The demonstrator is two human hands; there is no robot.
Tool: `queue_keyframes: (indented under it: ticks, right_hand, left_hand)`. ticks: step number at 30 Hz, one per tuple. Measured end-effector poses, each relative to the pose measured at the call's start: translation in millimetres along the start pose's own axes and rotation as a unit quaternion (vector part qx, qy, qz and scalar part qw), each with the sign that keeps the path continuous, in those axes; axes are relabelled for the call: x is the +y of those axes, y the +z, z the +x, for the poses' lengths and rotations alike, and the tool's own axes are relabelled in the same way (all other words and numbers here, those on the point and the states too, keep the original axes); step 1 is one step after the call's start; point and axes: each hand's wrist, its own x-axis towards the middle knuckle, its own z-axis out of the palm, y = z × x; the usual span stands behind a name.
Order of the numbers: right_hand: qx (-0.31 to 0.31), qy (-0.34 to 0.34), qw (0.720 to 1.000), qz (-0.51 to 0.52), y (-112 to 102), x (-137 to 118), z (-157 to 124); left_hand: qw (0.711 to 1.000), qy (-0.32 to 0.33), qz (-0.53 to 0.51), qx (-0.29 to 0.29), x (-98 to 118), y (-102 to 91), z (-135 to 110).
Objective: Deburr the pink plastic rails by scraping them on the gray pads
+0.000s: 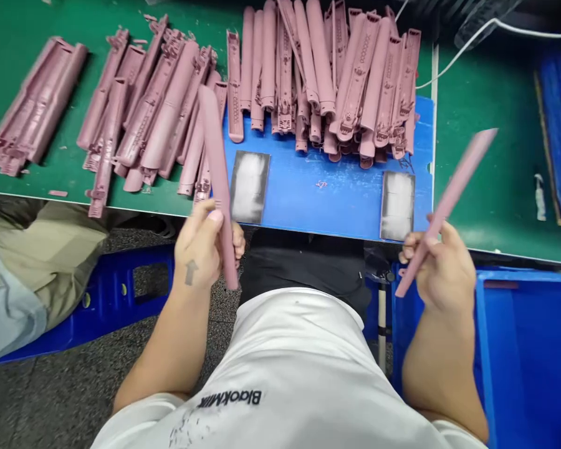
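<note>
My left hand [203, 243] is closed round a long pink plastic housing half [217, 156], held up with its smooth outer side showing. A second, slimmer pink plastic strip [465, 168] slants up and to the right in my right hand [442, 262], pinched near its lower part. Both pieces are clear of the table's front edge. Between the hands lie two dark rectangular pads with pale worn middles, the left pad [250, 187] and the right pad [397, 206], on a blue sheet [322, 202]. The undersides of the held pieces are hidden.
A large heap of pink housing parts [315, 68] covers the back of the blue sheet. More pink parts [154, 112] lie left on the green table [481, 93]. A blue crate [528, 355] stands at my right. A seated person's leg [42, 249] is at the left. A white cable [472, 43] crosses the back right.
</note>
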Motion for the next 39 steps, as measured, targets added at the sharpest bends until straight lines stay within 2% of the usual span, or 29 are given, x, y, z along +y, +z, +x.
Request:
queue_keyframes:
  ticks: [1,3,7,9,11,12,14,16,17,18,20,22,24,28,31,33,35,37,39]
  right_hand:
    - [-0.007,-0.003,1.0,-0.003,-2,3,-2]
    - [-0.022,-0.026,0.999,-0.004,-3,1,-3]
    - [-0.068,-0.09,0.99,0.08,3,-24,0]
    - [-0.047,-0.148,0.983,0.094,6,-37,1]
    - [0.008,-0.212,0.977,0.033,7,-43,3]
    - [0.038,-0.245,0.969,-0.02,6,-44,6]
    - [0.094,-0.331,0.93,-0.13,6,-42,21]
    - [0.13,-0.413,0.881,-0.189,8,-39,46]
    - [0.14,-0.437,0.869,-0.184,11,-38,61]
    - [0.141,-0.439,0.873,-0.156,16,-38,76]
    - [0.118,-0.388,0.913,-0.051,27,-41,100]
    - [0.089,-0.338,0.934,0.066,36,-45,109]
    - [0.049,-0.327,0.935,0.125,41,-47,103]
    - [-0.034,-0.307,0.945,0.109,50,-40,86]
    - [0.0,-0.301,0.943,0.145,58,-38,103]
    - [0.031,-0.291,0.94,0.178,59,-39,116]
    - [0.023,-0.286,0.942,0.173,58,-41,118]
    - [-0.013,-0.285,0.949,0.131,56,-42,113]
    - [-0.011,-0.289,0.951,0.112,60,-44,110]
  left_hand:
    - [1.0,0.012,0.004,0.019,1,0.1,-4]
    - [0.999,0.03,0.002,0.022,8,5.6,-6]
    - [0.996,0.051,-0.062,-0.029,35,22.7,5]
    - [0.992,0.082,-0.094,-0.031,48,25.8,14]
    - [0.99,0.116,-0.079,-0.012,57,22.0,23]
    - [0.99,0.135,-0.044,-0.001,60,17.7,27]
    - [0.982,0.18,0.057,0.019,61,6.0,34]
    - [0.956,0.25,0.147,0.051,59,-5.3,46]
    - [0.937,0.298,0.166,0.075,56,-9.1,54]
    - [0.919,0.346,0.167,0.094,54,-10.7,63]
    - [0.906,0.393,0.12,0.106,49,-6.9,83]
    - [0.932,0.351,0.036,0.079,45,5.2,96]
    - [0.956,0.288,-0.041,0.042,42,20.8,98]
    - [0.966,0.241,-0.092,-0.02,36,47.0,94]
    - [0.962,0.254,-0.094,0.035,31,60.4,112]
    - [0.951,0.291,-0.089,0.048,30,63.1,125]
    - [0.949,0.306,-0.077,0.011,31,59.5,129]
    - [0.959,0.279,-0.054,-0.013,31,54.8,127]
    - [0.966,0.254,-0.03,0.026,30,54.4,126]
